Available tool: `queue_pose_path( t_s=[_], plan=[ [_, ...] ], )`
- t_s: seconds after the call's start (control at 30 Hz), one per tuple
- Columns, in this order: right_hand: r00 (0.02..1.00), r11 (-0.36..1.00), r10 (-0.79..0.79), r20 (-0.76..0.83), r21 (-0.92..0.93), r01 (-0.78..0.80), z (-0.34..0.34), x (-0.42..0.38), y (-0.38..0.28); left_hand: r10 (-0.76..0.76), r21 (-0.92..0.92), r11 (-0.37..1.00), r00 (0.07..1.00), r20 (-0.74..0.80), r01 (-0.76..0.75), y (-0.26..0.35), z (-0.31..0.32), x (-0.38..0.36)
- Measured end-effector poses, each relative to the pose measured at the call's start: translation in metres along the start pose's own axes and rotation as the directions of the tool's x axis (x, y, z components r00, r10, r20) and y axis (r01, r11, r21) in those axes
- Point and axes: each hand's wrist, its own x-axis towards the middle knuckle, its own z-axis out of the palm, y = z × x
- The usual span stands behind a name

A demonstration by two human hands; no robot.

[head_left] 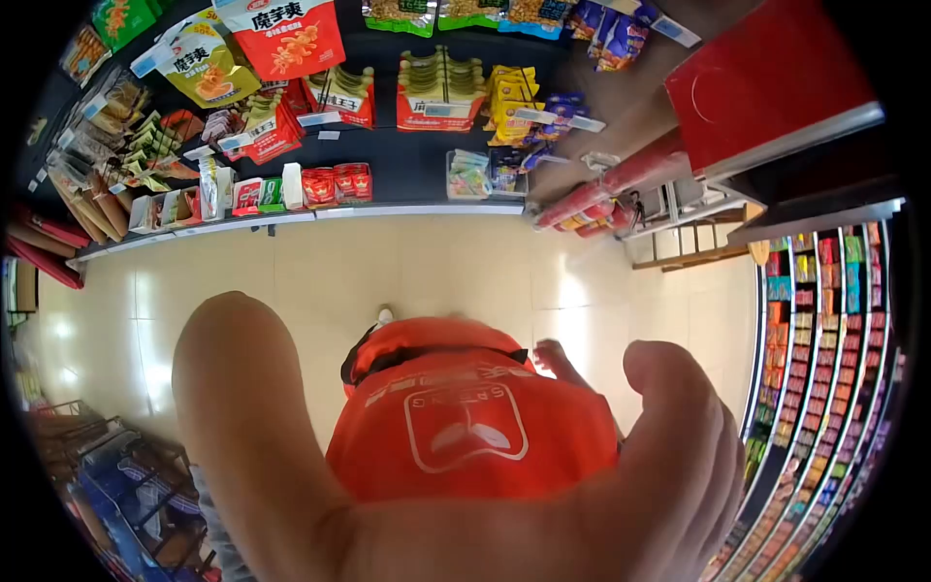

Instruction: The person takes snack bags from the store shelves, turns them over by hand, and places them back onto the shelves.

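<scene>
Shop aisle, snack shelves [291,184]; one hand [465,485] close up, grip open, empty, over orange vest [465,417].

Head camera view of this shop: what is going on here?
A person in an orange top stands on a tiled floor facing shelves of snack packets. One open hand, seemingly the left, is raised right up to the camera and holds nothing. The other hand hangs beside the body, touching nothing on the shelves.
</scene>
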Motion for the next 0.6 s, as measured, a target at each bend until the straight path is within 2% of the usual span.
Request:
queue_pose_path(
  t_s=[0.03, 0.07, 0.1, 0.17, 0.23, 0.27, 0.33, 0.37, 0.47, 0.53, 0.6],
  plan=[
    [1.0, 0.999, 0.014, 0.027, -0.035, -0.013, 0.01, 0.005, -0.016, -0.004, 0.008, 1.0, 1.0, 0.009, 0.004, 0.002, 0.001, 0.0],
    [0.986, 0.984, -0.041, 0.162, 0.176, 0.012, 0.007, 0.027, -0.011, -0.015, 0.015, 1.0, 1.0, 0.027, 0.014, 0.004, 0.003, 0.001],
    [1.0, 0.989, 0.01, -0.03, -0.146, -0.014, 0.028, 0.009, -0.056, -0.022, 0.031, 0.999, 0.999, 0.048, 0.02, 0.003, 0.003, -0.001],
    [0.99, 0.991, -0.12, 0.072, 0.069, 0.115, 0.035, 0.024, -0.07, -0.04, 0.034, 0.999, 0.997, 0.063, 0.038, 0.005, 0.004, -0.001],
    [0.984, 0.98, -0.177, 0.033, -0.083, 0.179, 0.051, 0.005, -0.11, -0.03, 0.044, 0.999, 0.999, 0.027, 0.029, 0.003, 0.001, 0.002],
    [0.946, 0.937, -0.317, 0.076, -0.133, 0.324, 0.054, 0.014, -0.108, -0.038, 0.037, 0.999, 0.999, 0.029, 0.037, 0.001, 0.002, 0.002],
    [0.804, 0.777, -0.574, 0.157, -0.205, 0.595, 0.061, 0.027, -0.106, -0.059, 0.035, 0.998, 0.997, 0.039, 0.058, 0.0, 0.003, 0.0],
    [0.945, 0.932, -0.323, 0.061, -0.154, 0.328, 0.07, 0.003, -0.133, -0.074, 0.035, 0.997, 0.996, 0.044, 0.072, 0.0, 0.003, -0.001],
    [0.93, 0.942, -0.307, 0.201, 0.2, 0.268, 0.06, 0.046, -0.082, -0.12, 0.014, 0.993, 0.993, 0.004, 0.12, -0.004, 0.0, -0.001],
    [0.964, 0.97, -0.235, 0.123, -0.026, 0.24, 0.057, 0.05, -0.068, -0.195, 0.012, 0.981, 0.981, -0.002, 0.195, -0.004, -0.001, 0.001],
    [0.981, 0.96, -0.178, 0.072, -0.208, 0.189, 0.052, 0.046, -0.061, -0.244, -0.031, 0.968, 0.966, 0.086, 0.248, -0.013, 0.015, 0.001]
  ],
)
